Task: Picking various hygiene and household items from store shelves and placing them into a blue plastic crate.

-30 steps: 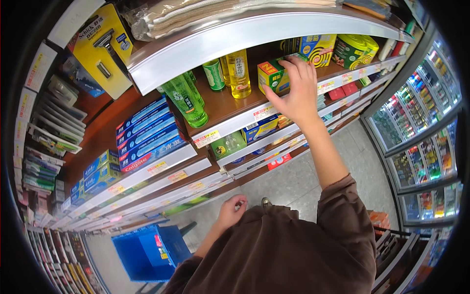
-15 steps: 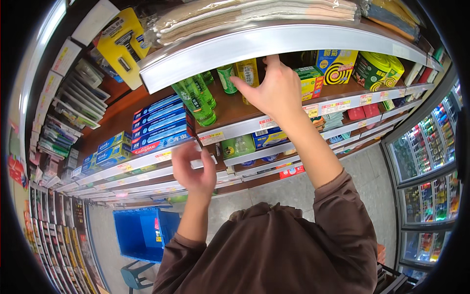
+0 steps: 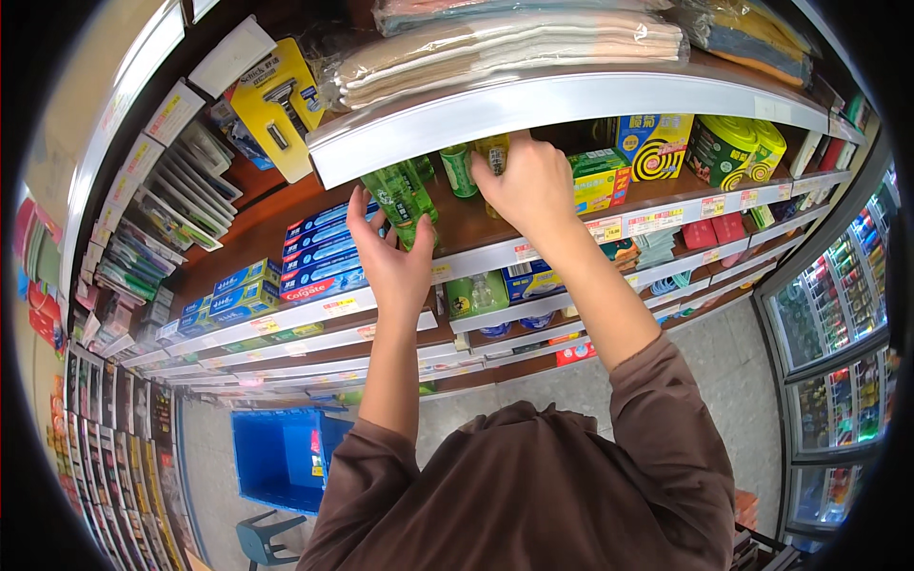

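On the shelf under the white-edged upper board stand clear green bottles (image 3: pixel 404 193). My left hand (image 3: pixel 392 266) is curled round the front one, fingers on its left side and thumb on its right. My right hand (image 3: pixel 533 190) reaches in beside them and grips a yellow bottle (image 3: pixel 491 154); its fingertips are partly hidden behind the hand and the board. Between the two hands a green cylindrical container (image 3: pixel 459 171) stands upright, close to my right thumb.
Blue toothpaste boxes (image 3: pixel 324 249) are stacked left of the bottles. Mosquito coil boxes (image 3: pixel 654 145) and green round packs (image 3: pixel 728 152) stand to the right. Wrapped towels (image 3: pixel 514 57) lie on the upper shelf. Below are a blue crate (image 3: pixel 276 457) and a dark green stool (image 3: pixel 269 541).
My left hand has moved up and forward to the green bottles. The right hand has shifted slightly left and down, its thumb closing in on the yellow bottle.
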Demonstrator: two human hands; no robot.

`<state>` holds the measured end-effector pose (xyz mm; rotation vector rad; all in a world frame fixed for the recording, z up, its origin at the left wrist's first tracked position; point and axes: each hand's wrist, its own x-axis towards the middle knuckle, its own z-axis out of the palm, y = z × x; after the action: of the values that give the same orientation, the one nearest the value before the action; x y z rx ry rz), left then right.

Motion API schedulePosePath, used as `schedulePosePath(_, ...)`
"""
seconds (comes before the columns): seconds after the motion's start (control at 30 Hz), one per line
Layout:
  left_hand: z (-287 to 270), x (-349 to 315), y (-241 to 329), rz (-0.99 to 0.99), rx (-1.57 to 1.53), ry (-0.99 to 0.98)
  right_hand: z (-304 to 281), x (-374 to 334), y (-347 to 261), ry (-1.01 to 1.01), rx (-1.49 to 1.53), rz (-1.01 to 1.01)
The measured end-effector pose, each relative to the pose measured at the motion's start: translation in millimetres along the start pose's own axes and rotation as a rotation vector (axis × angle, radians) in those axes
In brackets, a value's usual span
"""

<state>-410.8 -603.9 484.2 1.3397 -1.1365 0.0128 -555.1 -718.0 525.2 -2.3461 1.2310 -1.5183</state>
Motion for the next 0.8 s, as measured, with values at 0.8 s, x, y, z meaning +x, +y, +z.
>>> schedulePosePath(0.8,-4,-38,-14,0.528,0.148,0.044,-34,-15,21,0.055,0.550,-0.057)
